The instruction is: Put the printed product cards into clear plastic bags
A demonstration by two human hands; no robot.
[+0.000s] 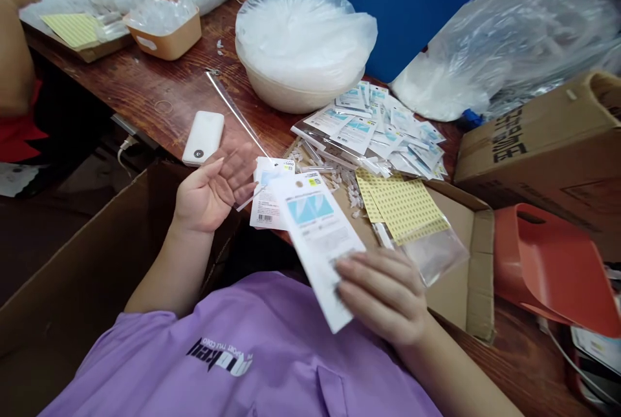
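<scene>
My right hand (381, 291) grips a white printed card (315, 226) by its lower end, fingers over the edge. Two blue pictures and a small hanging hole show on the card's upper part. My left hand (213, 187) is palm up with fingers extended behind a clear plastic bag (240, 116), apparently held by the thumb; the film is hard to trace. Beside those fingers, at the table edge, rests a small stack of white cards (266, 213), partly behind the card in my right hand. Yellow sticker sheets (410, 210) lie near my right hand on clear bags (431, 252).
Packed cards (378, 126) pile up beyond the cardboard tray (458, 300). Small clear pieces (356, 197) are scattered there. Around stand a bag-lined bowl (291, 90), white power bank (204, 136), orange tub (169, 39), red scoop (557, 268) and carton (543, 145). Another person's arm (14, 55) is left.
</scene>
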